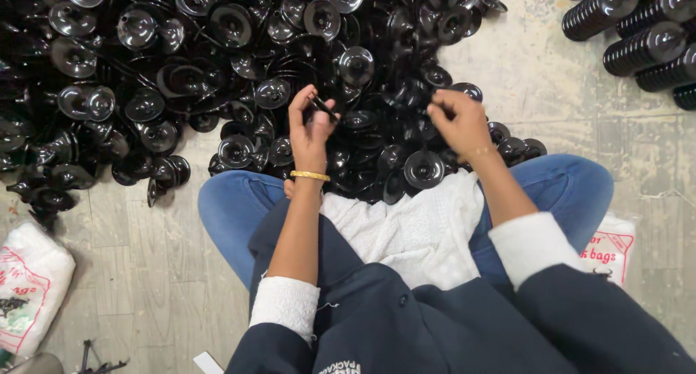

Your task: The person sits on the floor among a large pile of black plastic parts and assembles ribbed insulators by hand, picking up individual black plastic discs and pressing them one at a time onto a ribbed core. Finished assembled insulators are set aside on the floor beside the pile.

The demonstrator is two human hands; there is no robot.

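A: Head view, person sits cross-legged on the floor [145,272]. State of the hands?

B: Left hand [308,131] is raised over the lap, fingers closed, pinching a small black disc part [323,107] near the fingertips. Gold bangle [309,175] on that wrist. Right hand [458,124] has fingers curled together, tips pinched at something dark; too small to tell if it's a part or just the pile behind.

A: Where's the stock?

B: Big loose heap of black discs [217,62] spread on the floor in front of the knees, running left and up to the top edge. Both hands hover right over its near edge.

A: Anything sorted?

B: Neat stacked columns of black discs [638,33] lie top right, well apart from the heap. Looks like finished stacks, that's a judgement.

A: Progress?

B: Judging by sizes, early to mid: loose heap far bigger than the stacks, so most is left. One piece in hand now.

A: Other stuff?

B: White printed bag [29,287] at lower left, another white bag [612,247] beside the right knee.
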